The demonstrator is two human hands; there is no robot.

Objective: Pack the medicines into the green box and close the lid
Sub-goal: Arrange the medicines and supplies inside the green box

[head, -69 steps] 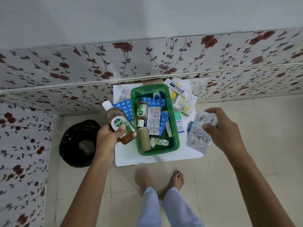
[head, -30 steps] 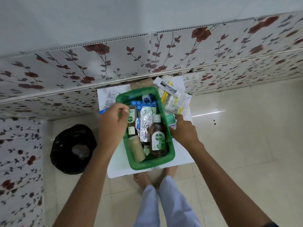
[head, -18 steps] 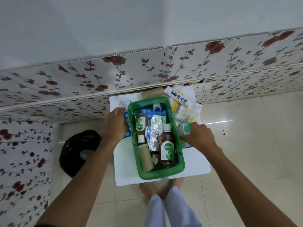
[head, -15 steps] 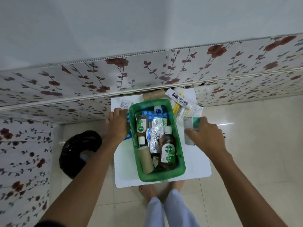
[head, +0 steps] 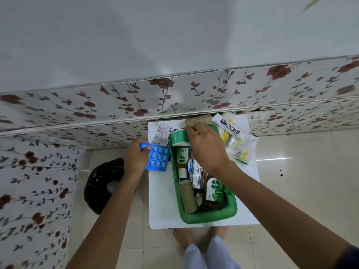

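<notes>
packing is still going on, lid not yet in sight

the green box (head: 209, 216) sits on the white desk (head: 163, 210), close to the flowery wall. it is already quite full. inside it lie a small dettol bottle (head: 182, 155), a big dettol bottle (head: 213, 191), a brown roll (head: 187, 197) and some silver pill strips (head: 196, 175).

the right hand (head: 206, 150) reaches over the far end of the box. its grip is pinching a green and white carton (head: 179, 136) and pushing it down at the far left corner of the box. the carton looks only partly in.

the left hand (head: 136, 158) is just beside the box, on its left. its grip is pinching a blue pill strip (head: 158, 159) by one edge, and the strip is lifted off the desk.

more medicines wait outside the box. a white tube box (head: 227, 125), a yellow thing (head: 225, 134) and a printed packet (head: 240, 150) lie to the right of the box. a paper leaflet (head: 162, 133) lies to the left, and another brown roll (head: 198, 119) lies behind the box by the wall.

i think the step now is putting things in, and it is past the middle. next, the carton needs to lie flat, then the blue strip can slide in on top. space is tight, so things must lie low, or the lid may not shut. i cannot see any lid here.
</notes>
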